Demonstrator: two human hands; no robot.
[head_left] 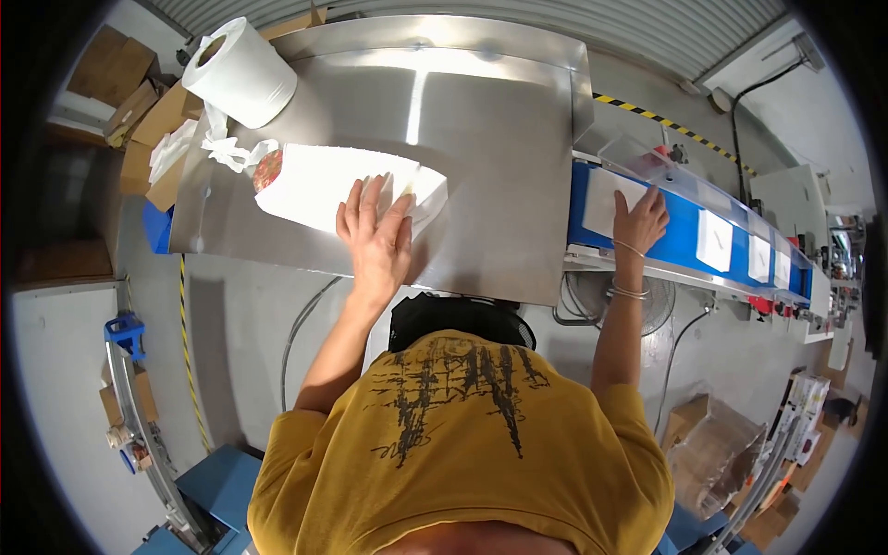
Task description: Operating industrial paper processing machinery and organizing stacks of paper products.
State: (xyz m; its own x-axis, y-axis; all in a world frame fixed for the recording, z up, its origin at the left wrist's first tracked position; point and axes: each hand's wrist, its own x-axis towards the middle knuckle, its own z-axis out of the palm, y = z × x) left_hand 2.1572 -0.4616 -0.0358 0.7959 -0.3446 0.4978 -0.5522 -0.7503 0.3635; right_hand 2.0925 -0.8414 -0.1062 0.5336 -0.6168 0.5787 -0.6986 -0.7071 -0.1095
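Observation:
My left hand (377, 242) rests with spread fingers on the right part of a long stack of white, flat, paper-like pieces (310, 185) on the steel table. A red patterned patch (268, 171) shows at the stack's left end. Near my fingertips the top pieces look lifted or fanned; whether I pinch one cannot be made out. Over on the right, my right hand (640, 222) touches the right side of a flat white piece (601, 202) lying on a blue conveyor belt (683, 222). Its thumb and fingers are apart.
A large white paper roll (242, 74) stands at the table's far left, its loose end crumpled beside it. Raised edges bound the steel table (499, 120). Several white pieces (714, 240) lie further along the belt beneath a clear cover (708, 190). An open cardboard box (148, 139) stands left.

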